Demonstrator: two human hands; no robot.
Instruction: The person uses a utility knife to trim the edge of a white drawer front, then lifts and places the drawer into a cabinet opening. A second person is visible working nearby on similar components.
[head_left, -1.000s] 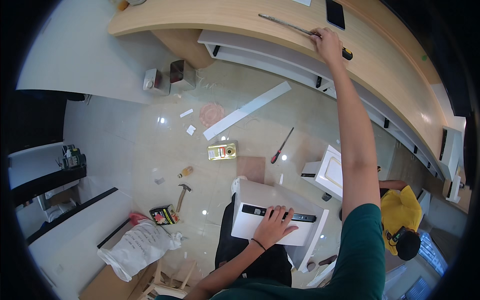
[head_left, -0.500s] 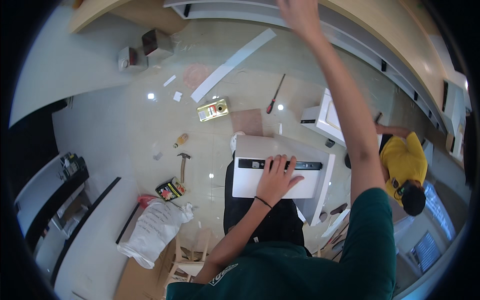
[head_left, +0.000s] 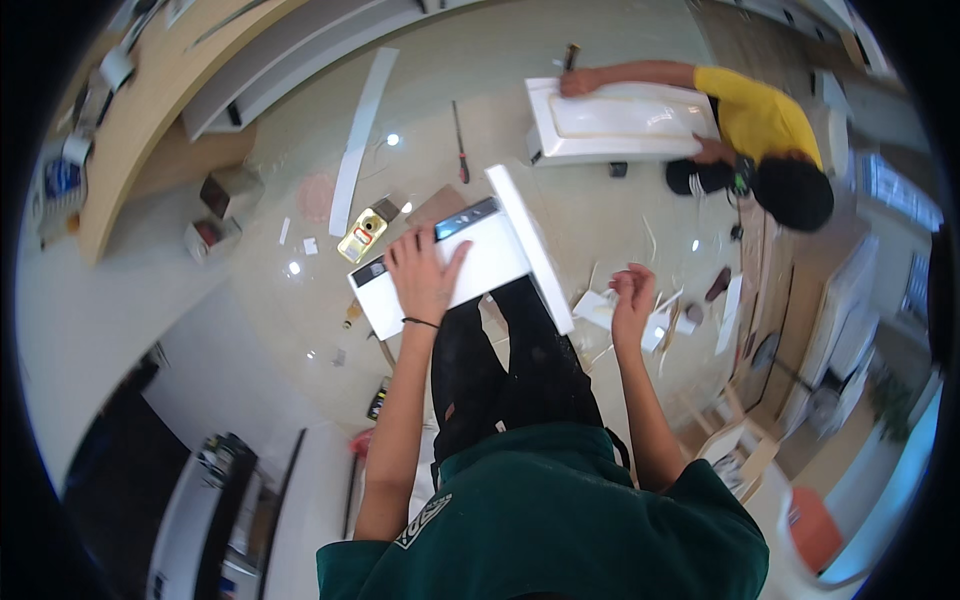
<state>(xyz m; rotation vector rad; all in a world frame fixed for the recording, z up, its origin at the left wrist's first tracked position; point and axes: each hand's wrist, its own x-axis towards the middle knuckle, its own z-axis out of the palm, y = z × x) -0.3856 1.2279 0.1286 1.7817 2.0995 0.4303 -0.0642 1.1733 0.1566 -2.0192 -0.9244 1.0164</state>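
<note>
A white drawer (head_left: 490, 262) with a dark metal slide rail (head_left: 466, 220) along its side rests tilted across my lap. Its taller front panel (head_left: 528, 250) faces right. My left hand (head_left: 422, 275) grips the drawer's side, with fingers over the rail edge and the thumb spread on the white face. To the right of the drawer, apart from it, my right hand (head_left: 631, 300) is raised with curled fingers. Whatever its fingertips hold, if anything, is too small to make out.
A co-worker in yellow (head_left: 765, 120) handles another white drawer (head_left: 625, 118) at the far right. On the floor lie a screwdriver (head_left: 460, 150), a gold can (head_left: 362, 238), a long white strip (head_left: 362, 140) and scraps (head_left: 600, 308). A wooden-edged counter (head_left: 170, 105) stands far left.
My right hand has come back from the far shelf to beside the drawer. The drawer has turned and tilted under my left hand. My view has swung to the right.
</note>
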